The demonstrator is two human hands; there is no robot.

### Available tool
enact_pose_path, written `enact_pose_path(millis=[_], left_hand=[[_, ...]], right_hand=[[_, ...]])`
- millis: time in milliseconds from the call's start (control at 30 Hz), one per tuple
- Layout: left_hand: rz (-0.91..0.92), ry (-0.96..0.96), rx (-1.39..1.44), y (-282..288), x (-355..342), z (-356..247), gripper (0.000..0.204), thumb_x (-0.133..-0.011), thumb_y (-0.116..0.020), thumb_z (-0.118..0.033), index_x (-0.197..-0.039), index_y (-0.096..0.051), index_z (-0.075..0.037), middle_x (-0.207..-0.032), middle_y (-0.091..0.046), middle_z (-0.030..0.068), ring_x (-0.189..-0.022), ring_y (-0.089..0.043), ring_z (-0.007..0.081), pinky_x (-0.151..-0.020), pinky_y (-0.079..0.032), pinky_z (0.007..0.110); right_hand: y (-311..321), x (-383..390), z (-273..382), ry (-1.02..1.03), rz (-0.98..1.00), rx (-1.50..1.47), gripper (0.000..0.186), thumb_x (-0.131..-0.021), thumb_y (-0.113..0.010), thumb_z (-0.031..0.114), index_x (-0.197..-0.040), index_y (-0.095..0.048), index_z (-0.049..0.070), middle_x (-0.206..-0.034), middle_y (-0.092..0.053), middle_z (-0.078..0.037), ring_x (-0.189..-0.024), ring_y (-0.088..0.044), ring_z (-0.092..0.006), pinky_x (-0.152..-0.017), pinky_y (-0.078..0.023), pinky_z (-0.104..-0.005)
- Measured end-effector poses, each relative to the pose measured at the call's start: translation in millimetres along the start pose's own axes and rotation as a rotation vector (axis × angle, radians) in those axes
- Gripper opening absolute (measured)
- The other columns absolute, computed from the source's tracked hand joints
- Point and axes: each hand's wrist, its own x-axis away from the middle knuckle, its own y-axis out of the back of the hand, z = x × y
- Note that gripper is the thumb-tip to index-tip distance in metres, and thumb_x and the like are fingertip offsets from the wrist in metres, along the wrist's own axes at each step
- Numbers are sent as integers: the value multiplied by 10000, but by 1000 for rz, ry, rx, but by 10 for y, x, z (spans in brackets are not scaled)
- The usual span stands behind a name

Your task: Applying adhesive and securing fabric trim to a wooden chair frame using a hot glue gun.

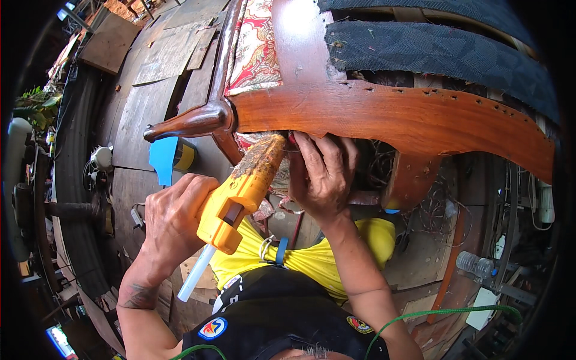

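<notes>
My left hand [175,210] is wrapped round a yellow hot glue gun [228,201], its front crusted with dark residue. A whitish glue stick [197,273] sticks out of its back end. The gun's front end meets the lower edge of a varnished wooden chair rail [360,111], beside red-and-cream patterned fabric [255,45]. Close by on the right, my right hand [324,174] is closed, fingers curled up against that edge. Its fingertips are partly hidden; a small dark red bit shows by them, too little to name.
A turned wooden leg [192,120] juts left from the chair, and dark webbing strips [420,51] cross its frame. Below the leg are a blue flat piece [162,159] and a yellow-and-black container [186,156]. Tangled wires [441,222] and a clear bottle [477,264] lie right. A green cord [444,312] crosses low.
</notes>
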Motion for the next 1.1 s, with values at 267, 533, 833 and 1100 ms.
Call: enact_pose_path(millis=[267,533,833,1100], left_hand=[[11,6,-8,7,0,3,372,-823,-905,-274,-1068,-702,-80,-941,-732,86,-755,-747,288,-633,-585,385],[4,12,-8,-7,2,23,361,-827,-894,-274,-1062,-701,-81,-940,-731,83,-751,-743,283,-624,-575,385],[-1,7,-6,-5,4,33,345,-816,-893,-257,-1051,-703,-88,-938,-731,77,-744,-738,283,-627,-574,386],[-3,16,-13,-3,27,34,334,-819,-890,-244,-1047,-703,-88,-932,-730,75,-741,-738,286,-629,-577,388]], right_hand=[[4,-16,1,4,-2,3,492,-833,-789,2,-1316,-770,94,-1342,-682,-72,-1264,-588,-352,-1110,-454,-476],[-10,-4,-9,5,-8,0,488,-835,-793,11,-1315,-771,94,-1350,-680,-72,-1265,-588,-352,-1108,-454,-475],[-10,-2,-12,17,-11,1,496,-831,-766,1,-1318,-770,92,-1338,-681,-78,-1260,-589,-351,-1103,-453,-480],[-4,-9,1,18,-15,4,488,-837,-767,13,-1318,-771,94,-1333,-684,-70,-1254,-582,-357,-1102,-453,-478]])
